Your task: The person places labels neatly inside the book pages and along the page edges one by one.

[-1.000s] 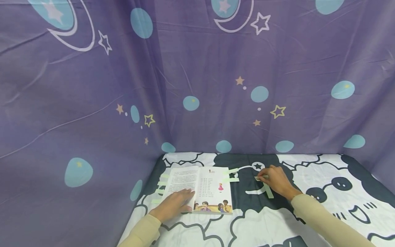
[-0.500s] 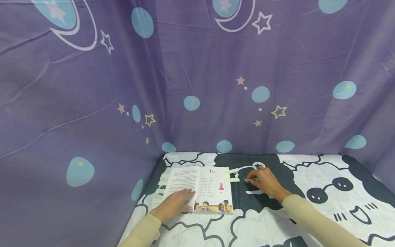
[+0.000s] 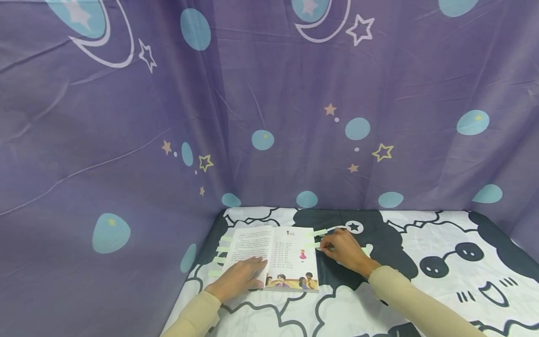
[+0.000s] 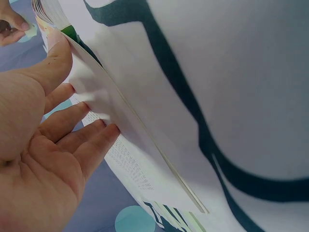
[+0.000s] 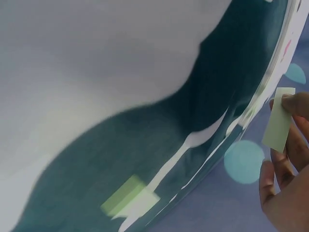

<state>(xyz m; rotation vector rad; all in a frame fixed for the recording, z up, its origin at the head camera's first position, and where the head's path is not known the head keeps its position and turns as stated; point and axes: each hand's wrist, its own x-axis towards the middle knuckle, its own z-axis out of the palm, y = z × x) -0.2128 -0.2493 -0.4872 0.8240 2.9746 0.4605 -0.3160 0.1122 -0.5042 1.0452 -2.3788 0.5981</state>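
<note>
An open book (image 3: 290,255) lies on the sheet, with printed text on its left page and a list with coloured pictures on its right page. My left hand (image 3: 241,277) rests on the lower left page with fingers extended; in the left wrist view its thumb (image 4: 59,50) lies by the lower edge near the spine. My right hand (image 3: 346,252) pinches a pale green sticky note (image 5: 279,121) between thumb and fingers, close to the book's right edge. Pale green tabs (image 3: 320,232) stick out from that edge, and several more tabs (image 3: 220,260) from the left edge.
A small pad of green sticky notes (image 5: 126,197) lies on the dark part of the black-and-white cartoon sheet (image 3: 450,290), right of the book. Purple curtains (image 3: 294,93) with stars and moons hang behind and at the left.
My right hand has moved left with the sticky note, from near the pad to the book's right edge. My left hand has stayed on the left page.
</note>
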